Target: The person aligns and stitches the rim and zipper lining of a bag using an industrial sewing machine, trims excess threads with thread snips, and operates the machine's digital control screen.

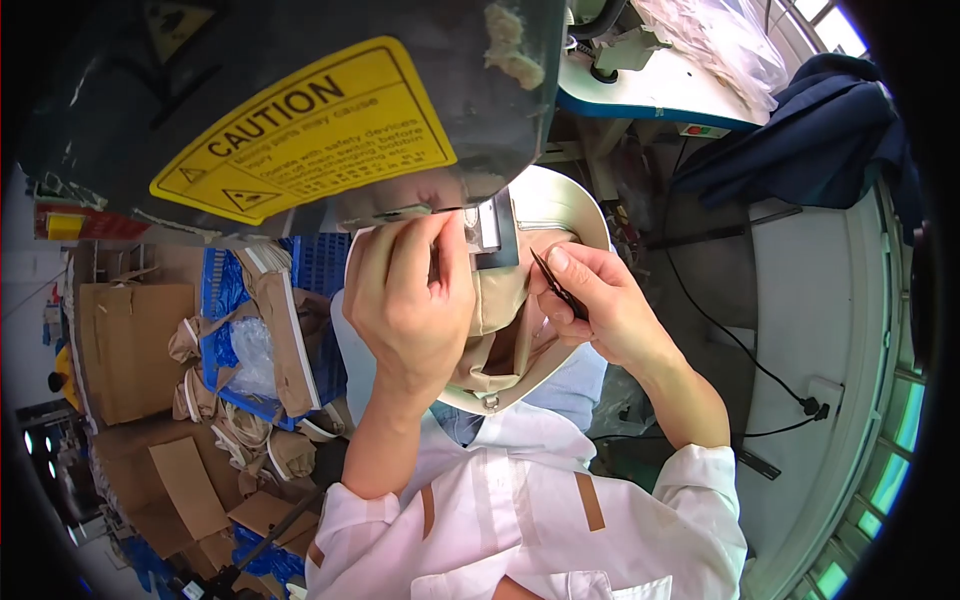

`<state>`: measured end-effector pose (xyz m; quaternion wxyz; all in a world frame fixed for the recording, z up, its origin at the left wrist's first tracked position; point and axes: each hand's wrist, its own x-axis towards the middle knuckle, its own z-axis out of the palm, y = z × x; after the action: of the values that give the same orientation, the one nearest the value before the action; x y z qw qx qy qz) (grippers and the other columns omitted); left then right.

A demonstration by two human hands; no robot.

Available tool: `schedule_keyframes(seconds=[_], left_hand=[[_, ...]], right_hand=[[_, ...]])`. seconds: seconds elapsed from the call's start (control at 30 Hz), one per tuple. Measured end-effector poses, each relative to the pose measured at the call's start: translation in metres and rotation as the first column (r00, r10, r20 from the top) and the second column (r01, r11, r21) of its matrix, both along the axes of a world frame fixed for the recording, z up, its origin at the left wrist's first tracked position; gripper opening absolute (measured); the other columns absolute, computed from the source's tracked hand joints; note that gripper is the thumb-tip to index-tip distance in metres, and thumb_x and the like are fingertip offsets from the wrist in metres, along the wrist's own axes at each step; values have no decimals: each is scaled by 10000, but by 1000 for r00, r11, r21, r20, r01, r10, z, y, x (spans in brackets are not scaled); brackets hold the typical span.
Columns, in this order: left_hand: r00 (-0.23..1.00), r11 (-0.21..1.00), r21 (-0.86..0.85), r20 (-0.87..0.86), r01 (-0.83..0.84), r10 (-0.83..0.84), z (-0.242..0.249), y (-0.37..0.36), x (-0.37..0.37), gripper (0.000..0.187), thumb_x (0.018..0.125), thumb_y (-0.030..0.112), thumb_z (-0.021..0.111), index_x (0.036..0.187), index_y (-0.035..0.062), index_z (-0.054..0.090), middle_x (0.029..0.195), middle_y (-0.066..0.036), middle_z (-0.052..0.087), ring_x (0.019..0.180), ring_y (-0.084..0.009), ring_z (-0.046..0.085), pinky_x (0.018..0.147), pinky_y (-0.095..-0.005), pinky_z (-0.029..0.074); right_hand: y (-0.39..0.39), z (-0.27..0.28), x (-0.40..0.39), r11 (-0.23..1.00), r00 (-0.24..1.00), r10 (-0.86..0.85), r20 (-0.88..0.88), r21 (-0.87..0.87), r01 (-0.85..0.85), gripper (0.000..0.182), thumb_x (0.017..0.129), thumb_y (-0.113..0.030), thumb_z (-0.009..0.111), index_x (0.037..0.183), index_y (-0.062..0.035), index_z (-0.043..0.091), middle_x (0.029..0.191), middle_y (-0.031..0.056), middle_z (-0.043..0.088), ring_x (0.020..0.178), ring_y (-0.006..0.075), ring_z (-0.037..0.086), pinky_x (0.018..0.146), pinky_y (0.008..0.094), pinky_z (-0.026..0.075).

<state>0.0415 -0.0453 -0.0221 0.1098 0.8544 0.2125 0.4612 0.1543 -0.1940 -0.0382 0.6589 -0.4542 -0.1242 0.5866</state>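
My left hand (415,300) is raised at the underside of the dark sewing machine head (330,120), its fingers bent together near the needle area; what they pinch is hidden. In my right hand (600,300) is a pair of small black tweezers or snips (556,283), pointing up and left. Between and below both hands lies beige fabric (492,300), partly inside a round cream-coloured rim (590,215). A dark metal plate (497,240) shows just right of my left fingers.
At the left, a blue crate (325,260) holds beige pieces and clear plastic, beside a cardboard box (140,340). Another machine table (640,90) stands at the upper right, near dark blue cloth (800,140). A black cable (720,340) hangs at the right.
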Motion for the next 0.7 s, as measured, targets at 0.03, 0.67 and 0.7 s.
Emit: schedule_keyframes(seconds=[0.03,0.67,0.7], left_hand=[[1000,1000,-3,-8,-9,9,1,-1,0,97,772,-30,745,855,3,706,802,-108,683,704,-259,653,615,-327,513],[996,993,108,-70,-45,52,0,3,8,123,710,17,744,739,55,631,725,-68,605,629,-275,584,558,-379,473],[997,992,114,-60,-44,51,0,3,8,125,709,18,747,740,55,632,726,-69,607,627,-276,584,559,-380,473]], right_hand=[[-1,0,0,1000,1000,6,9,-2,-6,330,1035,-332,497,917,-45,609,629,-21,457,494,41,285,438,215,207],[-9,-6,4,999,1000,20,22,26,-20,319,1035,-327,501,940,-40,602,652,-24,470,515,41,323,449,216,221],[-8,-6,4,999,1000,18,17,29,-19,317,1034,-327,504,939,-41,602,653,-25,469,518,40,324,450,214,223]])
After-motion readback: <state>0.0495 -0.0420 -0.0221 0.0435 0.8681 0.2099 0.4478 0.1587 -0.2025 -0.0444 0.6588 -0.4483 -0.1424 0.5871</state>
